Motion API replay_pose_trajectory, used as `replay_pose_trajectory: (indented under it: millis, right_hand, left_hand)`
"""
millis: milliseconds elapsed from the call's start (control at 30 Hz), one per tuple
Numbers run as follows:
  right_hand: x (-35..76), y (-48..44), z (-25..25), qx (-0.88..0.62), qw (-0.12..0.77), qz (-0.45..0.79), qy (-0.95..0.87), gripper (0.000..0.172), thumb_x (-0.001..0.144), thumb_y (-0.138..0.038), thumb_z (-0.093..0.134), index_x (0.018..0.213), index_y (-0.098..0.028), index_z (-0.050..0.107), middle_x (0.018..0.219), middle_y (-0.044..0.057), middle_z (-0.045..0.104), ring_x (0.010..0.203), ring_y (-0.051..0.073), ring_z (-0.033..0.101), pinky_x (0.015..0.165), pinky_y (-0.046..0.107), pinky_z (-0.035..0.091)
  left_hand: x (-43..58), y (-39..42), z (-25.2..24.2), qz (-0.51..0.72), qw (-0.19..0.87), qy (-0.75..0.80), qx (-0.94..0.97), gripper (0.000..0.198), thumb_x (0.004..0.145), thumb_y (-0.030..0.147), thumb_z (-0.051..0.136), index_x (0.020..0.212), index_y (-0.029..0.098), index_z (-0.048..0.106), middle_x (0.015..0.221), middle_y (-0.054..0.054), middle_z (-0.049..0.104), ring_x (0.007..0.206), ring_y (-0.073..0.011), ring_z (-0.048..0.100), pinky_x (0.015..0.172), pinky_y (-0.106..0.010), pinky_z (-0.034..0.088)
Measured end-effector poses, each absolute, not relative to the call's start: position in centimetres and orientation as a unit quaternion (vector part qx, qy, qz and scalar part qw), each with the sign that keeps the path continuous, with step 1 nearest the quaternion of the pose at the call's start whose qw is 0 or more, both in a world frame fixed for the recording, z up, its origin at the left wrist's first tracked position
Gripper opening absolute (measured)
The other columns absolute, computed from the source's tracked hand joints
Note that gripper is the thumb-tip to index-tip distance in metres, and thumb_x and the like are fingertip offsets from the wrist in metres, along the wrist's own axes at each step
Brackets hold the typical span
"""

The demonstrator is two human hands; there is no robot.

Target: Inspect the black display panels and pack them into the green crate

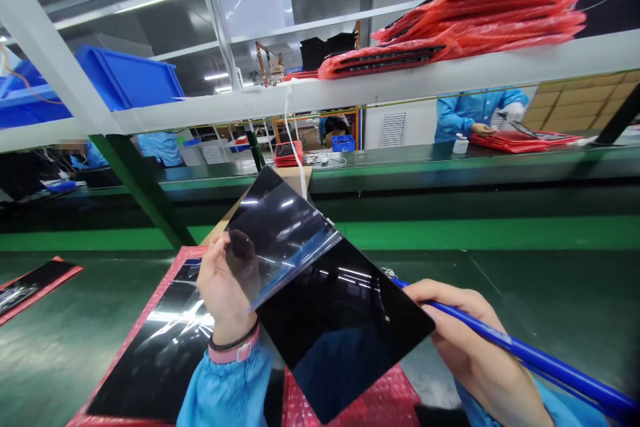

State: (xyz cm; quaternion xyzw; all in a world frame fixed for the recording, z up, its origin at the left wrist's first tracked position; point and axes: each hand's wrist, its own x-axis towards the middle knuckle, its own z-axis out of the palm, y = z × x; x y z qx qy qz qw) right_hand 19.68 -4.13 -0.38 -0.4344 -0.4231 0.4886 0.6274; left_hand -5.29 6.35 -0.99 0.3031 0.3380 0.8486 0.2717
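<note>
I hold a black glossy panel (345, 320) tilted up in front of me. A clear protective film (280, 233) is peeled partway off its upper left part. My left hand (223, 290) grips the edge of that film, fingers closed on it. My right hand (467, 347) supports the panel's right corner and is closed around a blue rod-like tool (550, 363) that runs off to the lower right. Below lies another black panel (160, 347) on a red bubble-wrap sheet (370, 403).
A green conveyor table (525, 293) stretches ahead. A further panel on red wrap (30, 283) lies at far left. Overhead shelf (350, 90) carries stacked red bags (480, 13) and blue bins (125, 77). Other people in blue coats (470, 113) work across the line.
</note>
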Motion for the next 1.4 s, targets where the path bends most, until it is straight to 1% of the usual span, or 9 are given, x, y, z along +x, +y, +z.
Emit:
replay_pose_trajectory:
  millis: [200, 367, 600, 767, 967, 1100, 1200, 1300, 1400]
  right_hand:
    - [20.0, -4.0, -0.3, -0.453, 0.598, 0.473, -0.462, 0.023, 0.07, -0.046, 0.073, 0.076, -0.024, 0.073, 0.076, 0.005, 0.069, 0.07, 0.021, 0.063, 0.061, 0.03, 0.052]
    - [19.8, -3.4, -0.6, -0.514, 0.573, 0.374, -0.517, 0.02, 0.069, -0.044, 0.072, 0.073, -0.025, 0.071, 0.077, 0.002, 0.067, 0.068, 0.02, 0.06, 0.063, 0.029, 0.049]
    - [19.5, -2.1, -0.5, -0.445, 0.515, 0.417, -0.603, 0.02, 0.08, -0.041, 0.062, 0.079, -0.024, 0.072, 0.058, 0.0, 0.061, 0.053, 0.017, 0.056, 0.051, 0.026, 0.046]
    - [19.7, -2.1, -1.0, -0.435, 0.465, 0.399, -0.66, 0.028, 0.079, -0.033, 0.066, 0.106, -0.025, 0.067, 0.085, 0.001, 0.07, 0.075, 0.019, 0.065, 0.069, 0.027, 0.051]
    - [19.3, -2.5, -1.6, -0.447, 0.491, 0.329, -0.671, 0.058, 0.069, -0.023, 0.076, 0.123, -0.03, 0.055, 0.11, 0.003, 0.07, 0.099, 0.026, 0.067, 0.082, 0.03, 0.056]
    - [18.5, -3.0, -1.9, -0.406, 0.546, 0.281, -0.676, 0.086, 0.075, -0.019, 0.073, 0.143, -0.04, 0.024, 0.152, 0.0, 0.032, 0.129, 0.024, 0.045, 0.101, 0.034, 0.046]
    - [18.4, -3.3, -2.3, -0.346, 0.569, 0.149, -0.731, 0.092, 0.078, -0.011, 0.069, 0.148, -0.033, 0.014, 0.158, 0.002, 0.013, 0.14, 0.027, 0.023, 0.11, 0.043, 0.033]
    - [18.7, -3.4, -2.4, -0.307, 0.513, 0.039, -0.801, 0.084, 0.077, -0.009, 0.068, 0.147, -0.021, 0.023, 0.152, 0.007, 0.031, 0.142, 0.031, 0.014, 0.114, 0.052, 0.023]
    - [19.1, -3.3, -2.4, -0.29, 0.502, -0.001, -0.815, 0.079, 0.072, -0.009, 0.071, 0.141, -0.015, 0.033, 0.142, 0.011, 0.046, 0.141, 0.035, 0.018, 0.113, 0.058, 0.022]
  left_hand:
    - [-5.2, 6.3, -0.9, 0.859, 0.286, 0.328, 0.269, 0.007, 0.073, 0.015, 0.06, 0.067, 0.017, 0.063, 0.074, 0.004, 0.06, 0.075, -0.0078, 0.057, 0.076, -0.018, 0.045]
    - [-4.6, 5.1, -0.7, 0.828, 0.288, 0.367, 0.311, 0.007, 0.072, 0.02, 0.062, 0.066, 0.017, 0.06, 0.071, 0.004, 0.055, 0.064, -0.0072, 0.051, 0.061, -0.016, 0.041]
    - [-2.8, 3.4, -0.6, 0.767, 0.42, 0.268, 0.405, 0.022, 0.075, 0.031, 0.047, 0.065, 0.017, 0.06, 0.08, -0.006, 0.062, 0.082, -0.0205, 0.057, 0.069, -0.028, 0.046]
    - [-2.8, 2.6, -0.6, 0.75, 0.426, 0.264, 0.432, 0.021, 0.072, 0.031, 0.048, 0.067, 0.017, 0.063, 0.083, -0.009, 0.065, 0.078, -0.0215, 0.058, 0.068, -0.03, 0.046]
    - [-2.4, 2.1, -0.3, 0.753, 0.397, 0.27, 0.45, 0.021, 0.07, 0.03, 0.05, 0.065, 0.017, 0.066, 0.077, -0.008, 0.066, 0.079, -0.0221, 0.058, 0.07, -0.03, 0.045]
    - [-2.2, 2.2, -0.4, 0.75, 0.384, 0.266, 0.468, 0.022, 0.071, 0.028, 0.049, 0.065, 0.018, 0.068, 0.076, -0.007, 0.066, 0.074, -0.0214, 0.058, 0.068, -0.031, 0.044]
    - [-2.4, 2.3, -0.8, 0.746, 0.328, 0.26, 0.518, 0.022, 0.071, 0.026, 0.049, 0.066, 0.018, 0.069, 0.076, -0.006, 0.068, 0.077, -0.0226, 0.062, 0.07, -0.031, 0.046]
    - [-2.4, 2.3, -1.3, 0.743, 0.251, 0.254, 0.567, 0.018, 0.07, 0.023, 0.053, 0.067, 0.02, 0.07, 0.071, -0.002, 0.069, 0.072, -0.0203, 0.064, 0.066, -0.028, 0.047]
    - [-2.2, 2.1, -1.8, 0.738, 0.19, 0.256, 0.594, 0.016, 0.071, 0.017, 0.055, 0.066, 0.021, 0.07, 0.063, 0.0, 0.068, 0.067, -0.0176, 0.066, 0.059, -0.024, 0.048]
